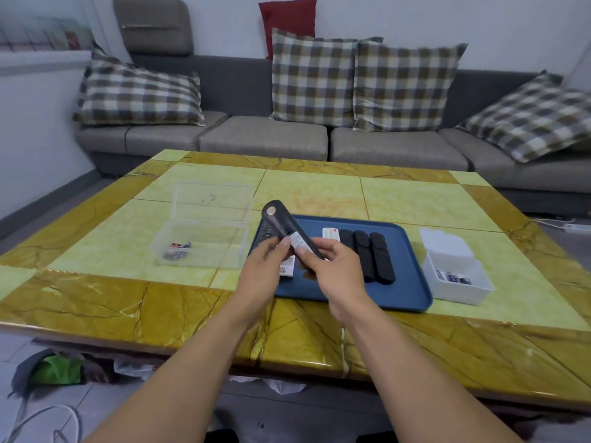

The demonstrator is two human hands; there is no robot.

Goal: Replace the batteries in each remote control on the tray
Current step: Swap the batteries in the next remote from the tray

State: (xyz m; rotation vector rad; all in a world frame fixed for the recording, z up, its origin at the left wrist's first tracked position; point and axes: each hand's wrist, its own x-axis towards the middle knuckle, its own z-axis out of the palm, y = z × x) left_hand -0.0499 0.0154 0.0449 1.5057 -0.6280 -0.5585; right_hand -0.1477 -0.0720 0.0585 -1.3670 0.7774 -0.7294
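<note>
Left of tray (412, 270), clear box (204, 238) with batteries (179, 247); sofa (265, 135) behind.

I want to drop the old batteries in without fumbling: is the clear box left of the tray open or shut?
Open. The clear box's lid stands up behind it, and a few batteries lie inside.

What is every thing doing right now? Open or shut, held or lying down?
black remote: lifted above the tray, held by both hands
left hand: fingers curled on the remote
right hand: grips the remote's lower end
blue tray: flat on the table, remotes lying in it
clear box: lid open, batteries inside
white box: lid open, batteries inside
white remote: lying in the tray
</note>
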